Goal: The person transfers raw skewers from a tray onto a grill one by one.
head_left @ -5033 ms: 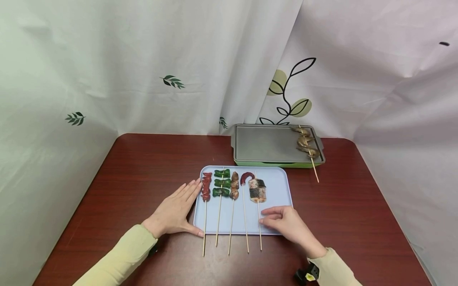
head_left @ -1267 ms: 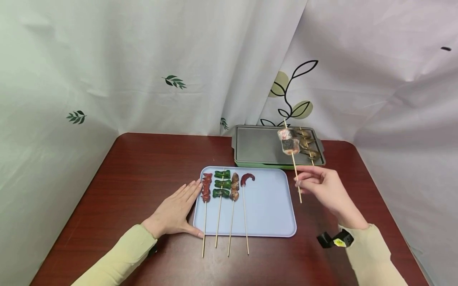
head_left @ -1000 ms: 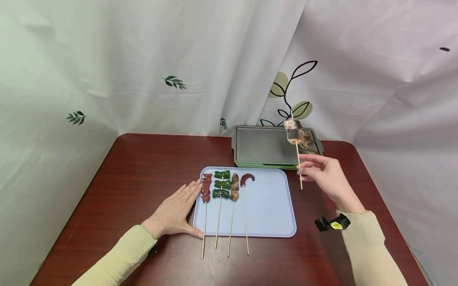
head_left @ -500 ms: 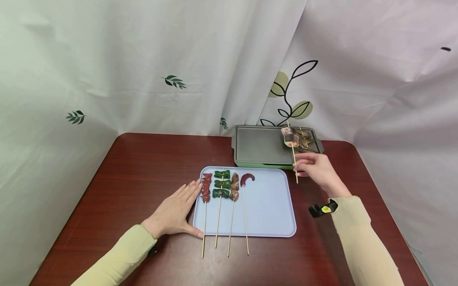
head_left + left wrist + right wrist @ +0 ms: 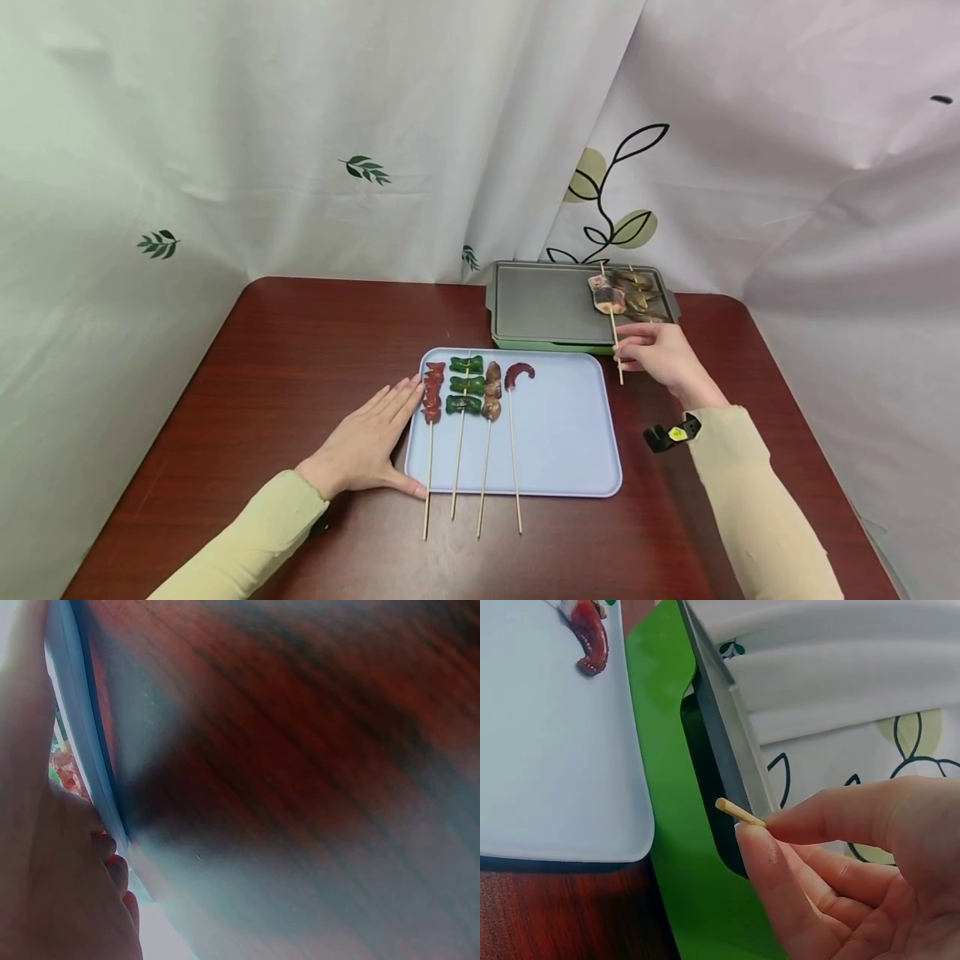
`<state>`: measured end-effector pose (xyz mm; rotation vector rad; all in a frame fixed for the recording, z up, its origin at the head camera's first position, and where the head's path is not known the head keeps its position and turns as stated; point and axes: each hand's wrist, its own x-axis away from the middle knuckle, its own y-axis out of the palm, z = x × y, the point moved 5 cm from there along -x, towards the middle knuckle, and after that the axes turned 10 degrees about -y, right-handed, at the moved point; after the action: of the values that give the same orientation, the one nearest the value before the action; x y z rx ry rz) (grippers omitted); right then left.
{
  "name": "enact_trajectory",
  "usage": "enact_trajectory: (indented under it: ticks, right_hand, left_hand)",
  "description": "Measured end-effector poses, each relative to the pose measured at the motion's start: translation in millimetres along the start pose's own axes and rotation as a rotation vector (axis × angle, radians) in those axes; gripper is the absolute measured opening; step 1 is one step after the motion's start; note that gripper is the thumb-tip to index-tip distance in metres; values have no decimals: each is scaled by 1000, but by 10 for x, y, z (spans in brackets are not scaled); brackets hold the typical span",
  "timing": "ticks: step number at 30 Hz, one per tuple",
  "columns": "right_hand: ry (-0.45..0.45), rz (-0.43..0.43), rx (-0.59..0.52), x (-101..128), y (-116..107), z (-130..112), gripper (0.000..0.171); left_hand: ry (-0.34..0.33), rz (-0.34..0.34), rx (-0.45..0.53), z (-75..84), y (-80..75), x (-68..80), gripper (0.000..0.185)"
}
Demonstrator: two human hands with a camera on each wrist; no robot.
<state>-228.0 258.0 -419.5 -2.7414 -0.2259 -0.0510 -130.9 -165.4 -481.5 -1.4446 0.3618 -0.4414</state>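
My right hand [image 5: 651, 350] pinches the wooden stick of a fish-slice skewer [image 5: 608, 296] whose meat lies on the grey griddle plate [image 5: 547, 304], beside a mushroom skewer [image 5: 639, 297]. In the right wrist view the stick end [image 5: 739, 813] shows between thumb and finger of that right hand [image 5: 832, 862], by the griddle's green base [image 5: 660, 765]. My left hand [image 5: 367, 442] lies flat on the table, fingers straight against the left rim of the light blue tray [image 5: 570, 433]. The tray holds a sausage skewer [image 5: 432, 396], a green pepper skewer [image 5: 465, 385], a mushroom skewer [image 5: 492, 390] and an octopus tentacle skewer [image 5: 517, 375].
The dark red table [image 5: 285, 375] is walled in by white curtains with leaf prints [image 5: 360, 171]. The skewer sticks overhang the tray's near edge. The left wrist view shows only the tray rim [image 5: 82, 750], blurred table wood and my left hand [image 5: 45, 847].
Five seconds ago the fish skewer lay on the tray under my right hand. It was lifted, carried to the griddle and lowered onto the plate. The left hand has not moved.
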Motion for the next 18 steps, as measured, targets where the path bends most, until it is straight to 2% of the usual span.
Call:
enact_trajectory:
  ticks: [12, 18]
  right_hand:
    - [30, 21, 31, 41, -21, -14, 41]
    - [2, 55, 102, 86, -40, -76, 42]
  left_hand:
    - [-10, -2, -11, -18, 22, -7, 144]
    - [-1, 12, -8, -9, 15, -2, 144]
